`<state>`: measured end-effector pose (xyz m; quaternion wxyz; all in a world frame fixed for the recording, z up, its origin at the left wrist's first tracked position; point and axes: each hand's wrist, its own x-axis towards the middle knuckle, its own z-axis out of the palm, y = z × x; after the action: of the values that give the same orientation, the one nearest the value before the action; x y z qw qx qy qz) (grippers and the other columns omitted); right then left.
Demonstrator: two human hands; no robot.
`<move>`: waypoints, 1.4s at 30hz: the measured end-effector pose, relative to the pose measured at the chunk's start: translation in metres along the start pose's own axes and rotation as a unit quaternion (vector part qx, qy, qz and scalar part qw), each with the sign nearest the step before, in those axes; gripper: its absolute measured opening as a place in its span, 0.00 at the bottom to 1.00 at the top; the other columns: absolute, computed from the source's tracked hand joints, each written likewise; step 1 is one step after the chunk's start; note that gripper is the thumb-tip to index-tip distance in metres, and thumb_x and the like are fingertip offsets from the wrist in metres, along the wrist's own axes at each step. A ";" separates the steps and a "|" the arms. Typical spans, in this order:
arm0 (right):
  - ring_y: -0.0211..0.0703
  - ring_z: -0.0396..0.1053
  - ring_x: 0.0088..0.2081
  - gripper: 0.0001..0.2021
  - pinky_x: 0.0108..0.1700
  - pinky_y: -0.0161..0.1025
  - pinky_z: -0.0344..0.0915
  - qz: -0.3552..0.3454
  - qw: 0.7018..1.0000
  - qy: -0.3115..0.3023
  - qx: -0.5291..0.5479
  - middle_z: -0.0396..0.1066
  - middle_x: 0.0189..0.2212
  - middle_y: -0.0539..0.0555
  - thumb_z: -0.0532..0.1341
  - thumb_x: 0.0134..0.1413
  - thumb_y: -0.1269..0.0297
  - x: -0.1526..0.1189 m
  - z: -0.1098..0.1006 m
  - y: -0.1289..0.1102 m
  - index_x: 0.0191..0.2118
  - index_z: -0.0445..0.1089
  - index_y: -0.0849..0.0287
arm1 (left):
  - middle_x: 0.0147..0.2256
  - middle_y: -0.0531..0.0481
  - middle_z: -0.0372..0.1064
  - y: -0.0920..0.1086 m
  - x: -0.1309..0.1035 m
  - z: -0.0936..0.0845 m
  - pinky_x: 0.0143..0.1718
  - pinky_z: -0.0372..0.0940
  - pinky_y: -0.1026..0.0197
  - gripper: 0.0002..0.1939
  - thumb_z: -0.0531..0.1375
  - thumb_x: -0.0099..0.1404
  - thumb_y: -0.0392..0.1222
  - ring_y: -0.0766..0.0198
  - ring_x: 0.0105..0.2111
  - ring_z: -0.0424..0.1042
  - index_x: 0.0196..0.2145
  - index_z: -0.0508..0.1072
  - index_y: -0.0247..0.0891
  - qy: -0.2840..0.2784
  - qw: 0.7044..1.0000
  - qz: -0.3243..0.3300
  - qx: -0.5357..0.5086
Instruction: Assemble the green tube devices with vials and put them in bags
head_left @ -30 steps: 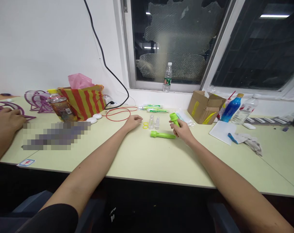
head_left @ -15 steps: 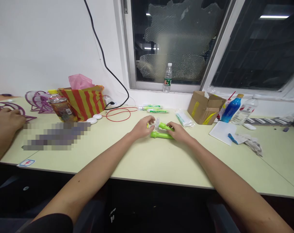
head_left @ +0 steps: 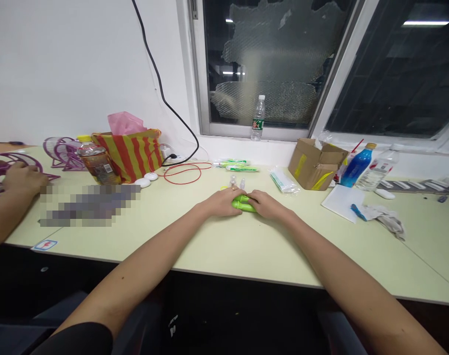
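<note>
Two bright green plastic tubes (head_left: 245,206) lie side by side on the pale table, partly covered by my hands. My left hand (head_left: 225,201) is closed over their left ends. From the other side, my right hand (head_left: 267,204) wraps its fingers around the right ends. Just behind my left fingers stand small clear plastic pieces (head_left: 242,184), with a bit of yellow beside them. What the tubes belong to cannot be made out.
Behind lie green packaged items (head_left: 239,165), a red cable (head_left: 182,173) and a plastic packet (head_left: 283,181). A cardboard box (head_left: 313,165), bottles (head_left: 357,165) and a glove (head_left: 383,219) are on the right. At left, another person's hand (head_left: 22,178) touches a purple wheel.
My left hand has moved from beside the clear piece onto the green tubes. Both hands have closed in on them, and the tubes now sit together. The view shifted slightly.
</note>
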<state>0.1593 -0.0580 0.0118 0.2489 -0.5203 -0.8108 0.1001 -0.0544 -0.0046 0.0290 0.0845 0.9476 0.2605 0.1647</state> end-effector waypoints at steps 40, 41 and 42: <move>0.44 0.69 0.43 0.12 0.45 0.42 0.65 -0.006 0.993 0.059 0.099 0.70 0.44 0.56 0.58 0.59 0.59 -0.015 0.007 0.002 0.46 0.69 0.58 | 0.41 0.44 0.73 0.000 0.004 -0.010 0.43 0.63 0.57 0.12 0.60 0.60 0.44 0.58 0.41 0.70 0.40 0.75 0.37 0.075 0.953 -0.012 -0.294; 0.44 0.69 0.43 0.12 0.45 0.42 0.65 -0.002 0.993 0.068 0.100 0.70 0.44 0.56 0.57 0.59 0.59 -0.015 0.007 0.003 0.45 0.69 0.58 | 0.39 0.44 0.73 0.000 0.006 -0.010 0.41 0.63 0.58 0.10 0.60 0.61 0.43 0.59 0.39 0.71 0.39 0.74 0.36 0.097 0.930 -0.016 -0.355; 0.44 0.69 0.43 0.12 0.46 0.42 0.65 0.003 0.992 0.079 0.100 0.70 0.43 0.56 0.57 0.60 0.58 -0.014 0.006 0.004 0.45 0.69 0.58 | 0.37 0.44 0.73 0.001 0.007 -0.010 0.38 0.63 0.59 0.10 0.60 0.61 0.43 0.60 0.37 0.72 0.38 0.74 0.35 0.114 0.903 -0.019 -0.413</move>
<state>0.1641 -0.0679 0.0006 0.3624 -0.5011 -0.7732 0.1403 -0.0519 -0.0010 0.0407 0.4416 0.7972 0.1947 0.3627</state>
